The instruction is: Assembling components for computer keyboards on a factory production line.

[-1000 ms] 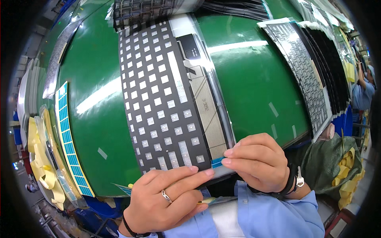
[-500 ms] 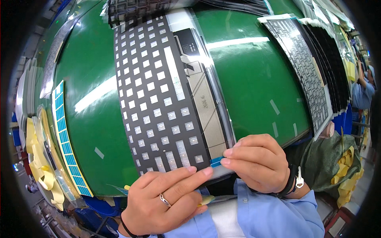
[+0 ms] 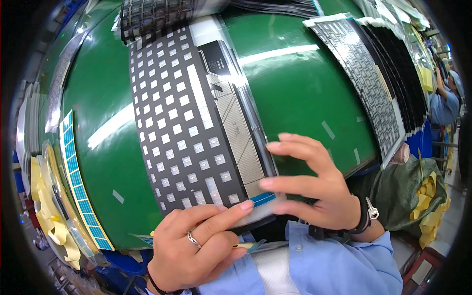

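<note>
A black keyboard membrane sheet (image 3: 172, 110) with rows of pale square openings lies before me, a grey printed circuit panel (image 3: 241, 142) along its right side. Blue tape (image 3: 262, 199) sits at the panel's near edge. My left hand (image 3: 199, 246), wearing a ring, presses its outstretched index fingertip beside that tape. Its lower fingers curl around a narrow yellow strip (image 3: 243, 245) with a bluish end, mostly hidden by the hand. Over the panel's near right corner is my right hand (image 3: 319, 189), open with fingers spread; its lower fingertips are close to the tape.
A yellow-backed strip of blue labels (image 3: 83, 184) lies left on the green table (image 3: 290, 98). Stacked keyboard sheets (image 3: 359, 73) stand at right, and a dark keyboard-patterned roll (image 3: 157, 17) at the far edge. A co-worker (image 3: 445, 101) is at far right.
My right hand has let go its pinch at the blue tape and spread its fingers. The left fingertip stays pressed by the tape. The view has shifted slightly.
</note>
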